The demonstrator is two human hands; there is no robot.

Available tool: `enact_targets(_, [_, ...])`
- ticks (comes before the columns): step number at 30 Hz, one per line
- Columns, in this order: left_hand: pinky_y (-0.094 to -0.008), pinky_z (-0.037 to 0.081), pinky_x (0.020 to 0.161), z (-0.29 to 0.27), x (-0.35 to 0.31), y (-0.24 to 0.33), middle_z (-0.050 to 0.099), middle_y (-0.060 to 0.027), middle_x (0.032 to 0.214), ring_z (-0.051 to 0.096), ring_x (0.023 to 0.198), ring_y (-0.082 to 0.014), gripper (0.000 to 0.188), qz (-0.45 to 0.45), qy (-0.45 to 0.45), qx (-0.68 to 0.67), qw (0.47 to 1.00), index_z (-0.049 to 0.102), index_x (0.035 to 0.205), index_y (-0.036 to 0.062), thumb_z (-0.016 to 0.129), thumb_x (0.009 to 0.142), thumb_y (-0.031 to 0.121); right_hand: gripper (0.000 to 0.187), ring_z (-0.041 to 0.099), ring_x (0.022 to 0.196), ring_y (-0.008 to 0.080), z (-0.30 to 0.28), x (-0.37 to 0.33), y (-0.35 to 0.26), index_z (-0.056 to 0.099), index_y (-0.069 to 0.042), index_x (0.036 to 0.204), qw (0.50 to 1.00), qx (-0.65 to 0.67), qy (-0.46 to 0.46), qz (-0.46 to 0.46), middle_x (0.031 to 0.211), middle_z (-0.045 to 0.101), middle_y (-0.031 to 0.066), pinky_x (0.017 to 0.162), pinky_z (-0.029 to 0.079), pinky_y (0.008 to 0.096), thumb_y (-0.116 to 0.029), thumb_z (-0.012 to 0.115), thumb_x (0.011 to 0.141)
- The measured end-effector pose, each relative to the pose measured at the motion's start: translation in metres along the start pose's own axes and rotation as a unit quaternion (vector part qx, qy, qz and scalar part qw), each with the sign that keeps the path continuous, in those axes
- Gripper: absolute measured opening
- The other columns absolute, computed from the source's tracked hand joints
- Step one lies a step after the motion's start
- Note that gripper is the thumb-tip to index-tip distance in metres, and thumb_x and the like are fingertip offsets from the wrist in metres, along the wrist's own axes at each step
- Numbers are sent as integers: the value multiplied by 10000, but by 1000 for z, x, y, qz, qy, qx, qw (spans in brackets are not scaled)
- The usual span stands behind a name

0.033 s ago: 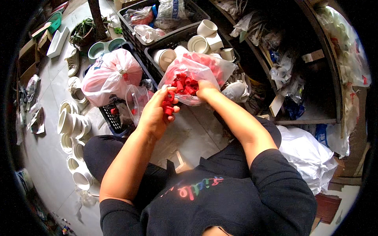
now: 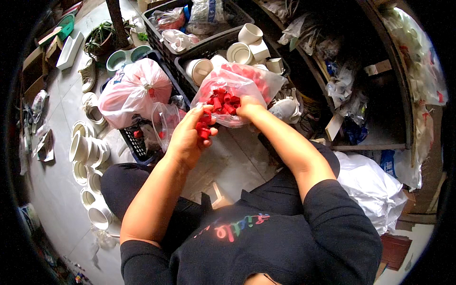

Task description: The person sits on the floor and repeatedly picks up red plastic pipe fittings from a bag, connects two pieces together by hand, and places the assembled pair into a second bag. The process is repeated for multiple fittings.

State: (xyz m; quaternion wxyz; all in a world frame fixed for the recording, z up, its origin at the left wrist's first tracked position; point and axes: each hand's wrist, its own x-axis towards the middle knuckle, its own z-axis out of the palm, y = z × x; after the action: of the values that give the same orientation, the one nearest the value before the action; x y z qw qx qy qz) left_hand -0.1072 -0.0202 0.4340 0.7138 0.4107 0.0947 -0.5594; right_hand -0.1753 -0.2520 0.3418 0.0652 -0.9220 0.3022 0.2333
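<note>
R hand (image 2: 249, 109) @ open bag (image 2: 232, 83) edge

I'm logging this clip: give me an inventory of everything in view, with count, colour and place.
Open bag: one, translucent, centre
Red pieces: many, red, in open bag and hand
Tied bag: one, pinkish white, left of centre
Crates: three, dark, ahead and left
Pots: many, white, in a crate and on left floor
Shoe: at least one, pale, left floor
Plant: one, green, upper left
Trough: one, white, upper left
Shelf: one, dark, right
Sack: one, white, lower right
Shirt: one, black, bottom
Left hand: one, centre, cupping red pieces
Right hand: one, centre, at open bag, fingertips hidden
</note>
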Motion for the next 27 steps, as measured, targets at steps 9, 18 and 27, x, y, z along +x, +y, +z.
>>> enact_targets(9, [-169,383,455,2,7,-4,595,-4,903,552,638,-85,297,-30,-29,-32,999,509,1099,91,498,856,262,297,555,946,236,-48,-8,-14,583,-55,994,894,361,244,-106,989,598,126,800,432,327,-161,576,716])
enact_targets(18, [-198,403,506,2,8,-8,588,6,923,552,675,-91,226,-45,-26,-49,997,511,1066,136,527,851,206,221,591,826,275,8,-22,21,611,-120,914,956,-6,-178,-233,868,620,107,732,453,371,-129,512,717])
enact_targets(27, [-196,396,517,6,10,-9,584,22,912,551,686,-91,239,-36,-23,-29,999,511,1057,143,559,830,201,154,608,731,315,52,-42,18,605,-37,778,968,-100,-65,-223,762,614,150,658,481,417,-108,478,727])
